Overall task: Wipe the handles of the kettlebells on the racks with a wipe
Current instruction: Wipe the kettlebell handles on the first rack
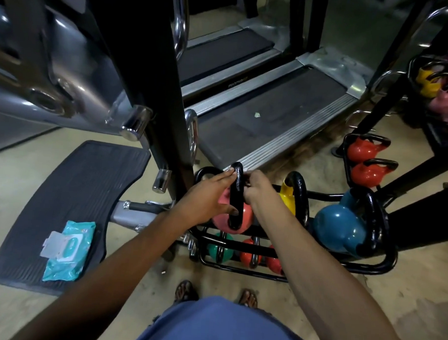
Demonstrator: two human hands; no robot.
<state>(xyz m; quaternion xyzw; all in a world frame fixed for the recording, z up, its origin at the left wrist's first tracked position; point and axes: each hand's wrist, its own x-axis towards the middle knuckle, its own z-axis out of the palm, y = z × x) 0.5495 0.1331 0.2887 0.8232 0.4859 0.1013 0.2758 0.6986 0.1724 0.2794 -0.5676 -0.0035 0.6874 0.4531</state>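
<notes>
A pink kettlebell (247,217) with a black handle (236,193) stands on the top shelf of a low black rack (342,265). My left hand (206,198) lies against the handle's left side, its fingers stretched up to the top and the thumb touching lower down. My right hand (258,190) has its fingers curled round the upper part of the handle from the right. No wipe shows in either hand. Beside the pink one stand a yellow kettlebell (287,198) and a blue kettlebell (339,232).
An open teal wipes pack (69,250) lies on a black rubber mat (76,186) to the left. Small green (215,249) and red (248,257) kettlebells fill the lower shelf. Two red kettlebells (362,150) sit in another rack to the right. Treadmills (272,107) lie ahead.
</notes>
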